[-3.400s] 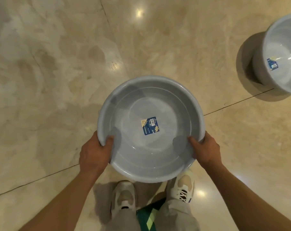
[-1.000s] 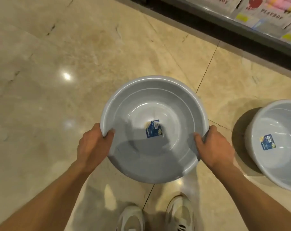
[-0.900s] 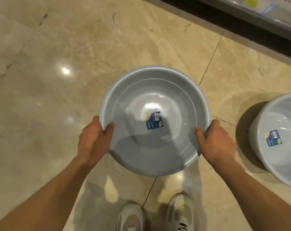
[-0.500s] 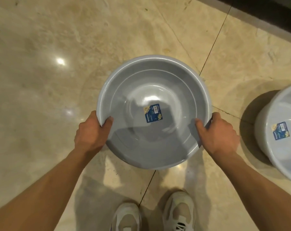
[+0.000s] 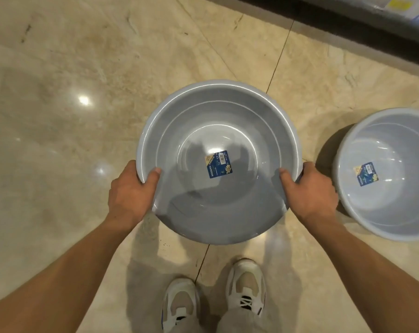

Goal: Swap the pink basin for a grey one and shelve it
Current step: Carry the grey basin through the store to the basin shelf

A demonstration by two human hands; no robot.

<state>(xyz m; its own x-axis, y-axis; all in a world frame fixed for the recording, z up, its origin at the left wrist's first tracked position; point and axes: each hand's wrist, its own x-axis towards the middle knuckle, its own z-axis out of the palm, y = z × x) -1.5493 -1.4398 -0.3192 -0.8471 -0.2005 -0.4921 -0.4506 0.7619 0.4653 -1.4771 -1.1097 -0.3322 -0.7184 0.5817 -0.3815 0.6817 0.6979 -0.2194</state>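
I see a polished beige marble floor [image 5: 71, 140] with dark joint lines, and the base of a shelf [image 5: 348, 27] along the top right edge. I've got the grey basin [image 5: 218, 131] level above the floor in front of my shoes [image 5: 213, 301], left hand [image 5: 129, 195] and right hand [image 5: 311, 193] each clamped on its near rim, thumbs inside. A second grey basin [image 5: 391, 200] sits on the floor just right of my right hand.
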